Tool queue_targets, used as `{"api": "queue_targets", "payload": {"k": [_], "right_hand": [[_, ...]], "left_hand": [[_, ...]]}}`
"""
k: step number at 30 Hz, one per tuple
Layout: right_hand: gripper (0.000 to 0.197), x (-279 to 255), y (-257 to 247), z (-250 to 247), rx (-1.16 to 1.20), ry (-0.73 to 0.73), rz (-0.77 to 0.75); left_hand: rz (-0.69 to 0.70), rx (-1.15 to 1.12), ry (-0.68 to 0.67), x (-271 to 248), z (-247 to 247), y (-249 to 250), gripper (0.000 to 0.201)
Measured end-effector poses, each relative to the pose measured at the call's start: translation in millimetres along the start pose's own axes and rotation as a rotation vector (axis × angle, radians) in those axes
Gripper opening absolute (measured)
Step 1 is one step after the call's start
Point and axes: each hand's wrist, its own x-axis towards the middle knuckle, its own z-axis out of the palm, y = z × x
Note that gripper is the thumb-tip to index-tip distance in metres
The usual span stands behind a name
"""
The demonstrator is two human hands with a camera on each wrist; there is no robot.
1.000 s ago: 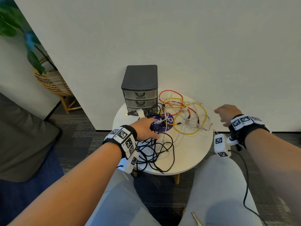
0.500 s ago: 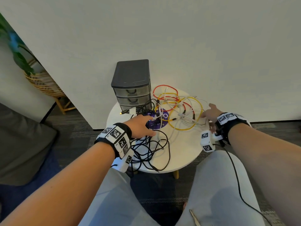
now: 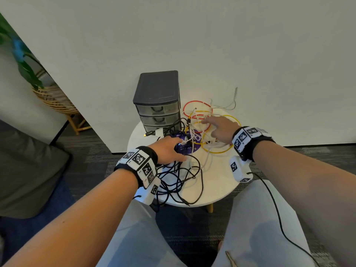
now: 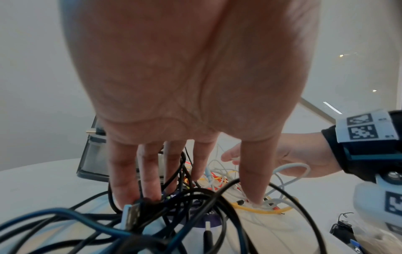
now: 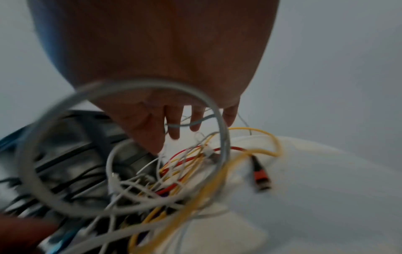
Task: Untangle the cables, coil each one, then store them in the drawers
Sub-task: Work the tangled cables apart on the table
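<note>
White round bench [image 3: 217, 182] against wall: cables [image 3: 194, 132] tangled mid-bench, drawers [image 3: 158, 114] shut at back edge. Left hand [image 3: 169, 149] flat, pinning black strands; right hand [image 3: 219, 130] open, reaching in, gripping nothing. Untangling barely begun; next, pinch one loose end.

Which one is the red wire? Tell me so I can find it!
Find the round white table and the dark drawer box at its back. Just right of the box lies the red wire, a thin loop nearest the wall. The neighbouring loops are yellow or white.
</note>
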Motion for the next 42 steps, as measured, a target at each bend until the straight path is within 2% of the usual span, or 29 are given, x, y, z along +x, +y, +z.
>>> {"api": "queue_targets", "payload": {"k": [6,8,11,17,20,24,29,31,35,39,42], "right_hand": [[0.048,-3.4,-16.7,14.4,-0.434,-0.208,-0.073],[0.050,-6.7,-18.8,15.0,-0.483,-0.241,-0.125],[0.057,-11.4,-23.9,10.3,-0.500,-0.210,-0.171],[0.080,-7.5,-21.7,8.0,-0.287,-0.040,-0.022],[0.085,-5.8,-18.3,9.7,-0.198,0.037,-0.006],[0.082,-0.1,-8.0,10.6,-0.114,0.072,0.029],[0.073,0.0,1.1,9.9,-0.147,0.049,0.121],[0.065,-3.0,1.5,9.7,-0.156,0.012,0.084],[0.064,-10.0,-4.8,14.5,-0.029,-0.078,-0.073],[0.064,-11.4,-16.2,13.4,0.028,-0.083,-0.098],[0.050,-12.3,-21.1,9.8,0.146,-0.017,-0.054]], "left_hand": [[0.014,0.004,0.009,0.1,0.8,-0.1,0.075],[0.021,-0.005,0.009,0.1,0.8,-0.9,0.072],[0.019,-0.010,0.014,0.8,0.9,-1.7,0.072],[0.001,-0.029,0.008,4.2,5.2,-2.3,0.076],[0.002,-0.036,0.013,5.0,6.4,-3.3,0.076],[0.022,-0.068,0.023,1.8,5.0,-3.6,0.071],[0.041,-0.110,0.027,-0.5,4.4,-4.2,0.068],[0.041,-0.112,0.028,-0.7,4.2,-3.6,0.069],[0.031,-0.081,0.027,-0.5,3.4,-1.0,0.073],[0.022,-0.044,0.029,-1.1,2.7,0.5,0.078],[0.015,-0.042,0.024,-1.3,2.5,0.0,0.080]]}}
